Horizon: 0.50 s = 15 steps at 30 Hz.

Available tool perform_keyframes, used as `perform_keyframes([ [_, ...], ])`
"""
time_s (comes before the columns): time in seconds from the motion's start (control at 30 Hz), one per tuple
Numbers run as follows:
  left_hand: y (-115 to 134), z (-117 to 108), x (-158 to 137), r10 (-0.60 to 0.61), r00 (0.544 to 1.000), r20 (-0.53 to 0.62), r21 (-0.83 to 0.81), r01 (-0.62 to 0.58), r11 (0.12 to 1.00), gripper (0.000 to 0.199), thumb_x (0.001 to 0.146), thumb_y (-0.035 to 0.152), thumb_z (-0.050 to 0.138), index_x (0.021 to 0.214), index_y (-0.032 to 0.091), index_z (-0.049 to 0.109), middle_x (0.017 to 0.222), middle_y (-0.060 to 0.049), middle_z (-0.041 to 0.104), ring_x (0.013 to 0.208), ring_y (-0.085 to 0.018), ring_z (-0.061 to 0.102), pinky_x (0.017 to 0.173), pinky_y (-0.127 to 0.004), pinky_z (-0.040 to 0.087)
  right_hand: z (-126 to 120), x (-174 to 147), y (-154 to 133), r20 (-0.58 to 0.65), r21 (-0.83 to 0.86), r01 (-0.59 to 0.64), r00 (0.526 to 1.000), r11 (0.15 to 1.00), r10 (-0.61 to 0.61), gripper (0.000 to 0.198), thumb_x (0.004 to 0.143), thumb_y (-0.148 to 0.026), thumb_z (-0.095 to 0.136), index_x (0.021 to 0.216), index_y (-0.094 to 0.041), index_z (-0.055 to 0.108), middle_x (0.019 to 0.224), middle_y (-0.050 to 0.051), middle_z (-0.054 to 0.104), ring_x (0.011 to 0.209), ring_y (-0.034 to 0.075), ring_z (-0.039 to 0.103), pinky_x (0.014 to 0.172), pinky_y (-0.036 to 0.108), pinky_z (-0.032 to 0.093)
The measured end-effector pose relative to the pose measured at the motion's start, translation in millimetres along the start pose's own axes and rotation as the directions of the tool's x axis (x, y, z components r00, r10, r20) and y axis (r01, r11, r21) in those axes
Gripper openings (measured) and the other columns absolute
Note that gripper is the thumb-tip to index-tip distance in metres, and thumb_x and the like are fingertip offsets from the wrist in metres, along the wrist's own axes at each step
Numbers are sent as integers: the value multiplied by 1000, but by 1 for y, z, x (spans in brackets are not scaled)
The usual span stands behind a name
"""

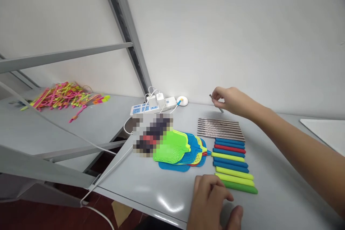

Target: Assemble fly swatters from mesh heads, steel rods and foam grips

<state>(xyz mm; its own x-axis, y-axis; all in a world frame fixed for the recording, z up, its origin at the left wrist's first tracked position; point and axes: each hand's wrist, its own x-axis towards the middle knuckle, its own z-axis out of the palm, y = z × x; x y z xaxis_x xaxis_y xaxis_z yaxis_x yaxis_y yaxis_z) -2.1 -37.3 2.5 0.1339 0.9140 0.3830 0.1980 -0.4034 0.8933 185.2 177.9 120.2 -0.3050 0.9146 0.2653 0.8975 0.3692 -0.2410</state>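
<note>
One metal rod (pixel 221 110): held tilted, clamped between thumb and fingertips of the right hand (pixel 229 99), at 12 o'clock from the rod row. Could swivel or slip out, through too narrow a pinch.
Rod row (pixel 219 128): laid flat, side by side. Could scatter, if bumped by a lowered wrist or the loose end of the held rod.
Coloured tubes (pixel 230 162): lined up at 5 o'clock from the rod row, just beside. Could roll askew, if brushed by a sleeve or knuckle.
Left hand (pixel 210 198): at 6 o'clock, by the nearest tubes; thumb and fingers apart, apparently gripping nothing. Cannot tell whether touching a tube.
Swatter heads (pixel 172 147): overlapped at 8 o'clock, on the grey table (pixel 129 183). Could slide apart, if shoved from the tube side.
</note>
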Motion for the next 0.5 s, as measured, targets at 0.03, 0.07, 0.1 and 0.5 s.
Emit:
perform_keyframes([
  [0.03, 1, 1, 1, 10, 1000, -12, -17, -10, 1000, 25, 70, 10, 73, 86, 28, 67, 89, -7, 57, 83, -26, 50, 73, -37, 40, -11, -9, -1, -93, 36, 8, 996, 999, -4, 16, 88, -33, 55, 98, -22, 58, 96, 5, 70, 88, 22, 66, 68, 31, 47],
  [0.07, 2, 1, 2, 17, 1000, -15, -34, -17, 999, 25, 71, 9, 71, 87, 28, 67, 89, -7, 57, 84, -26, 50, 74, -37, 40, -20, -19, -3, -190, 78, 29, 982, 996, -14, 15, 87, -34, 57, 97, -22, 58, 95, 4, 69, 89, 21, 66, 67, 30, 48],
  [0.1, 4, 1, 4, 22, 1000, 3, -50, -21, 999, 24, 73, 8, 68, 88, 27, 67, 90, -7, 57, 85, -26, 50, 75, -37, 40, -28, -28, -7, -283, 122, 59, 959, 991, -22, 14, 86, -34, 59, 95, -23, 58, 93, 3, 69, 89, 21, 66, 66, 29, 49],
  [0.5, 14, -31, 6, 39, 997, 61, 327, -57, 943, 13, 87, 21, 60, 97, 26, 65, 114, -8, 55, 113, -30, 45, 96, -46, 38, 2, -208, -53, -835, 356, 432, 545, 829, 74, 53, 73, -5, 66, 121, -26, 55, 73, -4, 63, 66, 20, 68, 62, 39, 56],
])
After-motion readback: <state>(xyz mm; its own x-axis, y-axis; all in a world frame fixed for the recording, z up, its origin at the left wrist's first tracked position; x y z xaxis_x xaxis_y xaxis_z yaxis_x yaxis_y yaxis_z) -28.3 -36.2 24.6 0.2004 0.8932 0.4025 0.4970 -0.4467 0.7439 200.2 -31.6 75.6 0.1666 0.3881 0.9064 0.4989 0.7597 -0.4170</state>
